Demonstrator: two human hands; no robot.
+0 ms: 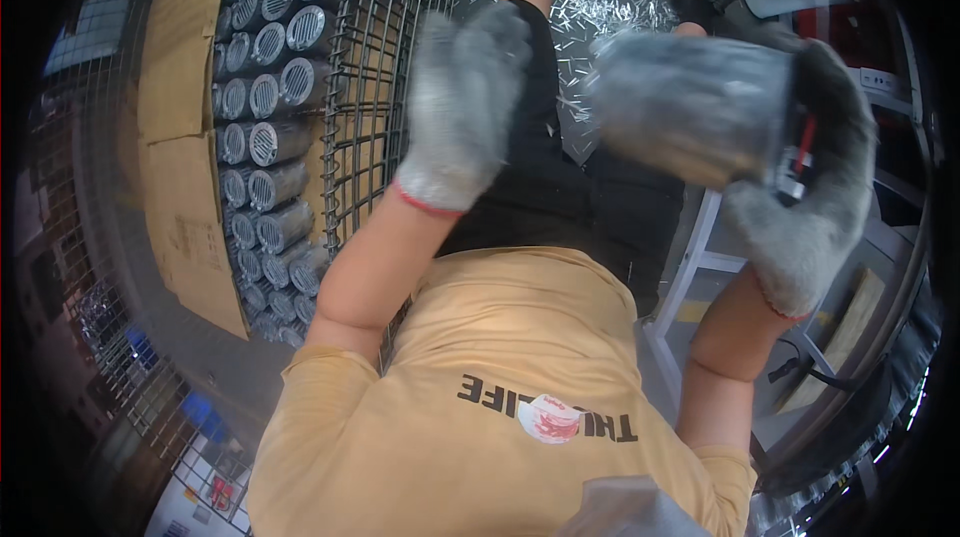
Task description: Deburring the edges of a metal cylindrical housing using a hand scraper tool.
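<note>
My right hand, in a grey knitted glove, grips a silvery metal cylinder at its right end, thumb below and fingers over the top. The cylinder lies roughly sideways in the air above my legs and is smeared by motion. A small red and white part shows at its end beside my palm. Raised over my thigh is my left hand, gloved too, with fingers stretched out and nothing in it. It is apart from the cylinder and close to the wire cage wall.
To my left, a wire mesh cage borders stacked cylinders with slotted round ends, beside a cardboard sheet. Metal shavings litter the floor ahead. A pale metal frame stands at my right, near a wooden board.
</note>
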